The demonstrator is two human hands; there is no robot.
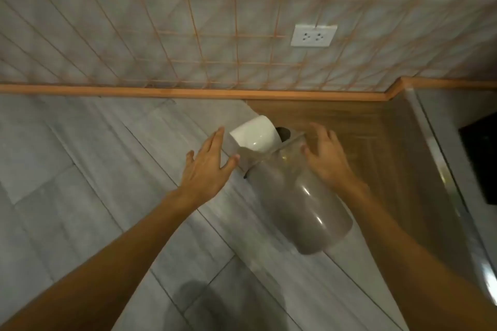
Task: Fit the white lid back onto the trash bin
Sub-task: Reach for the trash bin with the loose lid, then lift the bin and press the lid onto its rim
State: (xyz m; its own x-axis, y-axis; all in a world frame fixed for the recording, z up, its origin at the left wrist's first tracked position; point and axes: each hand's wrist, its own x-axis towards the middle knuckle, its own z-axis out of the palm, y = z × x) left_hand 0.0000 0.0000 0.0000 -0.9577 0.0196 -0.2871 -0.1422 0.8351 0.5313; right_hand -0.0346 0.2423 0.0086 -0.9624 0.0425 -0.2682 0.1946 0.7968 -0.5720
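The lid sits atop the bin on the floor, between your open, empty left hand and right hand. It looks light, glossy, likely slippery: grip both edges.

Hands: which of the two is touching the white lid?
The left hand. Its fingertips rest against the side of the white lid, while the right hand is spread open beside the trash bin, apart from the lid.
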